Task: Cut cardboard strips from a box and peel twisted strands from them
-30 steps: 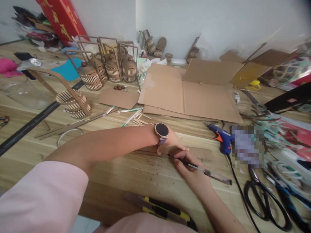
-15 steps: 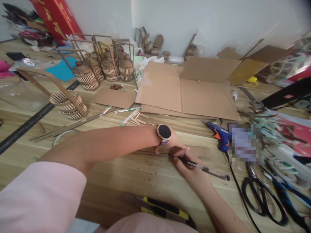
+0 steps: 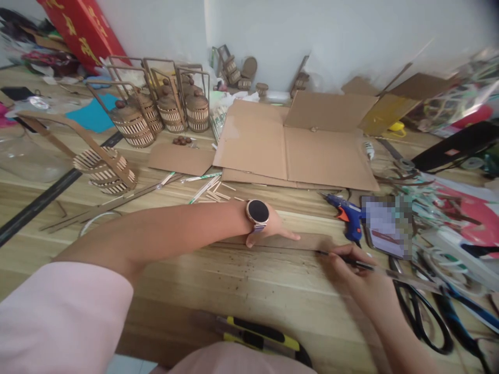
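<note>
My left hand [image 3: 273,228], with a round watch on its wrist, presses down on a narrow brown cardboard strip [image 3: 312,241] lying on the wooden table [image 3: 249,291]. Its thumb and at least one finger are spread apart over the strip. Further right, my right hand [image 3: 356,270] pinches a dark pen [image 3: 360,264], its tip at the lower edge of the strip near the right end. The pen slants down to the right from the fingers. Small dark specks lie on the table below the strip.
Large cardboard sheets [image 3: 253,137] lie behind my hands. On the right are a blue glue gun [image 3: 351,215], a phone [image 3: 385,234] and black-handled scissors [image 3: 440,332]. Yellow-black cutters [image 3: 265,332] lie near my body. Small lidded baskets [image 3: 132,124] stand at the back left.
My right hand has moved right with the pen, from beside my left hand to near the strip's right end. My left hand remains on the strip. The view has shifted slightly.
</note>
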Demonstrator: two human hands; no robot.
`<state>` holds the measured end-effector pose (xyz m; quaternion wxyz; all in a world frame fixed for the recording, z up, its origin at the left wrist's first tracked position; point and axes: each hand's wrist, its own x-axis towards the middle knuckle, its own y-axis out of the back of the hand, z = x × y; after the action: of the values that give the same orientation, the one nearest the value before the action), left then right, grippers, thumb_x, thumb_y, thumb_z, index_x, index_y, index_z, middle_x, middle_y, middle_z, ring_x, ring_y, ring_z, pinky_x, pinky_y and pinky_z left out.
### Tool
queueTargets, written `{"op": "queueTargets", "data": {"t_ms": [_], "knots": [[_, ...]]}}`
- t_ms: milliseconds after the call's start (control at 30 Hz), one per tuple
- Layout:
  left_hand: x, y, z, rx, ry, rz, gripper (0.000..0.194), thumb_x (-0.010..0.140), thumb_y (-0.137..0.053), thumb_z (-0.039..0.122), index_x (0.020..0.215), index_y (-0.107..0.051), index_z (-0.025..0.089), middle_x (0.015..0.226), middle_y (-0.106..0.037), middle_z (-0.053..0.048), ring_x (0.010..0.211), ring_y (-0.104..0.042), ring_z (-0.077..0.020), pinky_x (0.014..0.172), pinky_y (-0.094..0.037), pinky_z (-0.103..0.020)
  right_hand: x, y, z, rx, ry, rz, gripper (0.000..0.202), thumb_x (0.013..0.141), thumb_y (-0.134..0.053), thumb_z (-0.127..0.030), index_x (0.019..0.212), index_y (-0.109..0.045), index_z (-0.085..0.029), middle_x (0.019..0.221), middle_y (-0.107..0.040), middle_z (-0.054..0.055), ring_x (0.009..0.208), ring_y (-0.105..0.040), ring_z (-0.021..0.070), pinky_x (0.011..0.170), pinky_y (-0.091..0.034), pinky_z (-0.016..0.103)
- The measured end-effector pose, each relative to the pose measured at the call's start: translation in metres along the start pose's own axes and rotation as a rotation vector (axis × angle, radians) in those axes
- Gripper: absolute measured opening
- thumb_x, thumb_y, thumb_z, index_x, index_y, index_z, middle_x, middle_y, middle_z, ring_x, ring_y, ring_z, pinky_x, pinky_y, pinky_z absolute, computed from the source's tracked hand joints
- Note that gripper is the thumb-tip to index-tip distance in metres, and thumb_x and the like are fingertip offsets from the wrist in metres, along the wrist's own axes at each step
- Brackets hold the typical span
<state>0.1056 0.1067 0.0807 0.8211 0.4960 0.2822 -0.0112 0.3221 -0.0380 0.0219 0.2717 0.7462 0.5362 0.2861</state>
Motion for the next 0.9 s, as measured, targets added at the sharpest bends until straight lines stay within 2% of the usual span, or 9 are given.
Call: {"op": "queueTargets", "data": {"t_ms": [100,200,367,500,600,767,900], "knots": [[-0.001,0.002,0.002,0.129,0.004,-0.193,0.134,0.046,-0.092,0.004,0.156,-0.027,0.041,0.124,-0.072,-0.009,0.104,-0.069,-0.0340,0.089,-0.052,-0.044,0.000,0.009,0.005,-0.074,-0.018,0.075,0.026,0.072,-0.059,-0.049,0.069,-0.067,-0.025,0.072,-0.070,0.003,0.069,-0.064,0.0220,0.064,-0.049,0.034],[-0.002,0.003,0.003,0.153,0.015,-0.227,0.136,0.050,-0.092,0.004,0.158,-0.018,0.041,0.129,-0.069,-0.012,0.108,-0.068,-0.0363,0.091,-0.052,-0.046,-0.002,0.008,-0.005,-0.046,0.012,0.095,0.024,0.071,-0.060,-0.048,0.066,-0.065,-0.025,0.067,-0.068,0.002,0.063,-0.061,0.0199,0.055,-0.046,0.030],[-0.002,0.003,0.002,0.088,0.011,-0.212,0.134,0.047,-0.092,0.000,0.158,-0.026,0.036,0.127,-0.070,-0.015,0.110,-0.068,-0.0375,0.092,-0.051,-0.046,-0.009,-0.015,-0.035,0.090,0.068,-0.071,0.024,0.078,-0.059,-0.045,0.070,-0.067,-0.023,0.067,-0.069,0.003,0.062,-0.063,0.0179,0.052,-0.047,0.026],[-0.002,0.003,0.001,-0.004,0.022,-0.165,0.132,0.036,-0.090,-0.007,0.152,-0.041,0.035,0.122,-0.073,-0.008,0.110,-0.067,-0.0357,0.093,-0.051,-0.043,-0.011,-0.033,-0.047,0.127,0.099,-0.153,0.025,0.082,-0.057,-0.043,0.072,-0.067,-0.022,0.068,-0.069,0.003,0.062,-0.063,0.0167,0.054,-0.049,0.025],[-0.001,0.002,0.000,-0.035,0.012,-0.159,0.130,0.033,-0.088,-0.007,0.148,-0.046,0.034,0.119,-0.074,-0.004,0.110,-0.066,-0.0348,0.092,-0.050,-0.042,-0.011,-0.038,-0.049,0.145,0.108,-0.171,0.026,0.083,-0.055,-0.043,0.072,-0.066,-0.022,0.069,-0.068,0.003,0.064,-0.063,0.0163,0.055,-0.050,0.025],[0.000,0.002,0.000,0.029,-0.015,-0.190,0.130,0.040,-0.090,0.000,0.154,-0.037,0.034,0.125,-0.071,-0.007,0.113,-0.065,-0.0340,0.093,-0.050,-0.041,-0.007,-0.035,-0.042,0.123,0.107,-0.162,0.025,0.082,-0.055,-0.043,0.072,-0.066,-0.023,0.068,-0.068,0.002,0.062,-0.062,0.0167,0.055,-0.050,0.026],[0.000,0.001,0.000,0.097,0.010,-0.206,0.136,0.044,-0.090,0.001,0.157,-0.025,0.038,0.129,-0.070,-0.010,0.113,-0.066,-0.0353,0.093,-0.051,-0.045,-0.004,-0.018,-0.022,0.064,0.076,-0.091,0.024,0.079,-0.058,-0.044,0.070,-0.066,-0.023,0.067,-0.068,0.002,0.061,-0.062,0.0171,0.056,-0.049,0.027]]}}
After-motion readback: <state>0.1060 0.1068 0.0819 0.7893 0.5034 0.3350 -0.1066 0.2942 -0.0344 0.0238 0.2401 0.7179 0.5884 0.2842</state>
